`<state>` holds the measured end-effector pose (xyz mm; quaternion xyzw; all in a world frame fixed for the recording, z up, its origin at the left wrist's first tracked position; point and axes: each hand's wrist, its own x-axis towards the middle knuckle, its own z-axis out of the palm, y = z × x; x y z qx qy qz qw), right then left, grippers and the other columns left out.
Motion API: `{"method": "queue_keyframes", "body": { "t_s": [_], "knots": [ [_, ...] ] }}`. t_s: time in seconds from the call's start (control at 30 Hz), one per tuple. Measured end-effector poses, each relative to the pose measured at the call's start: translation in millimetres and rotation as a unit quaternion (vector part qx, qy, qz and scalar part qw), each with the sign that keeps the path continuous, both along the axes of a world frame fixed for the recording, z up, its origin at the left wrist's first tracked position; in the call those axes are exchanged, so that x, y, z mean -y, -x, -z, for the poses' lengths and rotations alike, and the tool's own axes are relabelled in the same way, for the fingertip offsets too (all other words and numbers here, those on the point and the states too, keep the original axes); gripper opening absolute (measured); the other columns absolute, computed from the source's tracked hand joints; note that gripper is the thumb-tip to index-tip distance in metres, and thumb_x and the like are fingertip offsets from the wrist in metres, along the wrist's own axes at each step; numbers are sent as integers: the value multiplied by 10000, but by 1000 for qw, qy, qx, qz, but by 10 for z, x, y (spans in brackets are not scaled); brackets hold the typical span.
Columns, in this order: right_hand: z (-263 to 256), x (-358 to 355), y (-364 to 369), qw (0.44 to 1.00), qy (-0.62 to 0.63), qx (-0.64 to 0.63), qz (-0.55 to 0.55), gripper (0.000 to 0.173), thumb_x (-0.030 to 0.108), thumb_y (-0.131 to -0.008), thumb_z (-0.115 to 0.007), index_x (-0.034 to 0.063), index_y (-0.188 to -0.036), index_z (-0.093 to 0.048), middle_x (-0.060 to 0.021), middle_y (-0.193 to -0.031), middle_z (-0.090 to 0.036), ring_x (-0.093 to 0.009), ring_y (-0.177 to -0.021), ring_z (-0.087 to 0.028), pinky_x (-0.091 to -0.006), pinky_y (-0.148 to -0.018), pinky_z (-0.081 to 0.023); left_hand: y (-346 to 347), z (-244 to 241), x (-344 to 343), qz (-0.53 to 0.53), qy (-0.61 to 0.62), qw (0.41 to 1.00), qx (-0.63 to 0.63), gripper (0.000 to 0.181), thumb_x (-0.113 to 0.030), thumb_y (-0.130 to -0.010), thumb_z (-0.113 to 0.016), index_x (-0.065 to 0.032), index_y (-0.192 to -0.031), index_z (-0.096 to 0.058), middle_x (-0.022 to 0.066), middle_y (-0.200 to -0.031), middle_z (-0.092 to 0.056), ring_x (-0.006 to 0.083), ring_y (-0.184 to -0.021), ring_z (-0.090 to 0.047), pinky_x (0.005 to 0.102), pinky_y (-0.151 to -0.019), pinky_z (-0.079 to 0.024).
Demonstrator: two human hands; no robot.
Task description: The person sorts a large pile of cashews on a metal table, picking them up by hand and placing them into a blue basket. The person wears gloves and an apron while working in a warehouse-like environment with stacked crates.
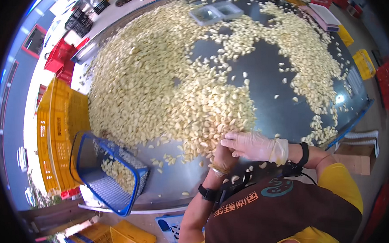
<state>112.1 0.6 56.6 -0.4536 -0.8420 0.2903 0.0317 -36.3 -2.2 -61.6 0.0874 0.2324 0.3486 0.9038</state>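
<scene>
Peeled garlic cloves (209, 98) lie in a wide heap on a metal-topped table (271, 82). At the near edge of that heap my two hands come together. My right hand (252, 146), in a pale thin glove, reaches across with its fingers over my left hand (224, 156). A rolled glove cuff and a band show at the left wrist. Cloves touch the left hand's far side, and its fingers are mostly hidden. Whether either hand grips any cloves cannot be made out. Several loose cloves (235, 178) lie close to my body, below the hands.
Left of the heap, a blue plastic basket (114, 193) lies tilted with some cloves inside. Stacked yellow crates (56, 137) stand beyond it. A clear divided tray (216, 13) sits at the far side. More cloves (312, 54) spread along the right. A cardboard box (354, 158) is beside the table.
</scene>
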Motion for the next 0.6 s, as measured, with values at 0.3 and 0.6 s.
{"method": "queue_keyframes", "body": {
  "t_s": [0.3, 0.6],
  "knots": [
    [405, -830, 691, 965, -117, -229, 46, 196, 184, -897, -638, 111, -1069, -696, -92, -1033, -685, -288, -892, -668, -375, -798, -542, 765, -314, 197, -167, 175, 955, 174, 261, -279, -1024, -456, -50, -1054, -579, 6, -742, -498, 67, -502, -360, 186, -384, -284],
    [1210, -1152, 1810, 927, -344, 141, -51, 115, 187, -796, -608, 158, -885, -675, -26, -942, -589, -213, -993, -552, -393, -803, -445, 2593, -1648, 34, -466, -198, 650, -566, 258, -221, -1023, -495, -28, -954, -652, -68, -609, -490, 1, -459, -346, 169, -407, -236]
  ]
}}
